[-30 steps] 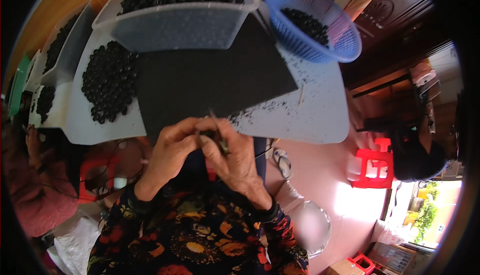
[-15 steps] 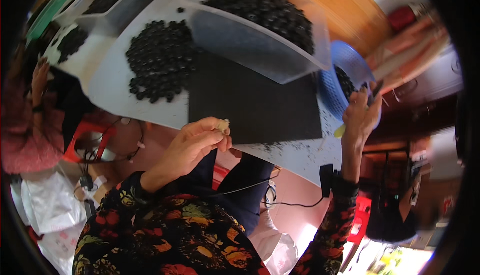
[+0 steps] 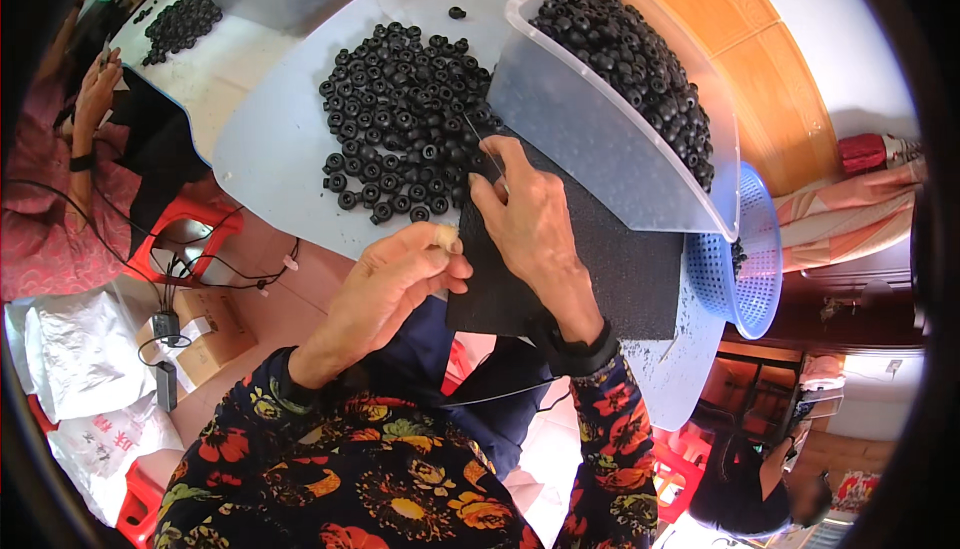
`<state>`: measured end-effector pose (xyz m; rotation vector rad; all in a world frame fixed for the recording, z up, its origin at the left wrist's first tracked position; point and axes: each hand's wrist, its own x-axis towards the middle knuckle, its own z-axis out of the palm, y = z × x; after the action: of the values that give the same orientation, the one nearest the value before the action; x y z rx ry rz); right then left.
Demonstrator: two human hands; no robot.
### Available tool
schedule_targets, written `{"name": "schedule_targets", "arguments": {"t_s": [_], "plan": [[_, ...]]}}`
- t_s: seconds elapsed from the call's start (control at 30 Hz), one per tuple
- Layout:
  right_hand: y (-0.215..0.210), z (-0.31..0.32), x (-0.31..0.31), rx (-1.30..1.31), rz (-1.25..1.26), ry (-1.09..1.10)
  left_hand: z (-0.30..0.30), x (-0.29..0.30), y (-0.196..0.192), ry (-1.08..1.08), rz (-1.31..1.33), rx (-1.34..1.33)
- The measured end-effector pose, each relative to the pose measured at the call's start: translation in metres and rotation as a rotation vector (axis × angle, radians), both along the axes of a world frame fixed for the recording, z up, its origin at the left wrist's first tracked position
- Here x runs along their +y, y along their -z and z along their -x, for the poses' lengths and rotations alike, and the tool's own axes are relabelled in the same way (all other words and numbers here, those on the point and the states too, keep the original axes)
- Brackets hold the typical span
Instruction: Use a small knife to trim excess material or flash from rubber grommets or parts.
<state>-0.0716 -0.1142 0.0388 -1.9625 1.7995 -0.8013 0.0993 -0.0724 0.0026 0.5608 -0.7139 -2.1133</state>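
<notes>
From my head camera, my left hand (image 3: 385, 284) pinches a small pale piece (image 3: 445, 238) between thumb and fingertips, just off the table (image 3: 265, 139)'s near edge. My right hand (image 3: 535, 214) holds a thin blade (image 3: 482, 139), its handle hidden, over the black mat (image 3: 590, 289)'s left edge. The tip reaches the pile of black pieces (image 3: 385, 114) on the table's left part. A clear bin (image 3: 570, 129) stands toward the far edge; a blue basket (image 3: 708, 274) sits by the right end.
</notes>
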Motion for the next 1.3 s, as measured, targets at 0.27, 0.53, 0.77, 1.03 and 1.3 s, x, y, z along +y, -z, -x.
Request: {"name": "schedule_targets", "arguments": {"t_s": [0.27,0.53,0.77,1.03,1.3], "plan": [[0.006,0.010,-0.004,0.022,-0.008,0.048,0.003,-0.006,0.002,0.064,0.012,-0.058],[-0.015,0.009,0.066,-0.311,0.004,0.088,0.020,0.000,0.000,-0.010,0.166,-0.186],[-0.005,0.013,0.114,-0.765,-0.098,0.113,0.041,0.008,-0.010,0.100,0.212,-0.137],[0.001,0.024,0.148,-1.279,-0.170,0.174,0.060,0.024,-0.009,0.158,0.346,-0.240],[0.012,0.027,0.159,-1.315,-0.015,0.252,0.067,0.026,-0.007,0.335,0.306,-0.235]]}}
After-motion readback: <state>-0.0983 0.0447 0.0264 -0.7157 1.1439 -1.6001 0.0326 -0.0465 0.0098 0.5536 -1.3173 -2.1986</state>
